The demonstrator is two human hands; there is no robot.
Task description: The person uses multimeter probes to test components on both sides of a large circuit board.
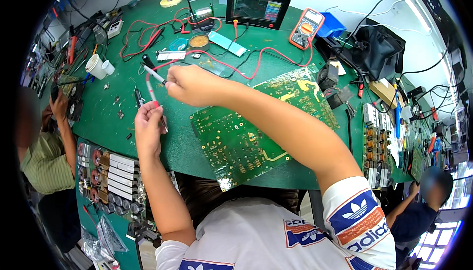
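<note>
My left hand (149, 128) is closed around a slim pen-shaped tool with a red collar (152, 92); its thin tip points down past my fingers. A red wire meets its upper end. My right hand (189, 85) pinches a pale grey pen-shaped tool (156, 75), which slants up to the left and crosses near the top of the other one. I cannot tell exactly what kind the two tools are. Below my right forearm lies a large green circuit board (236, 139), solder side up, apart from both hands. A dark pen-like tool (138, 97) lies just left of them.
An orange multimeter (306, 28) with red and black leads stands at the back beside a black-framed screen (257, 8). White cups (95, 66) stand left. Populated boards (116, 174) lie front left, others (377, 144) right. Two people sit at either side.
</note>
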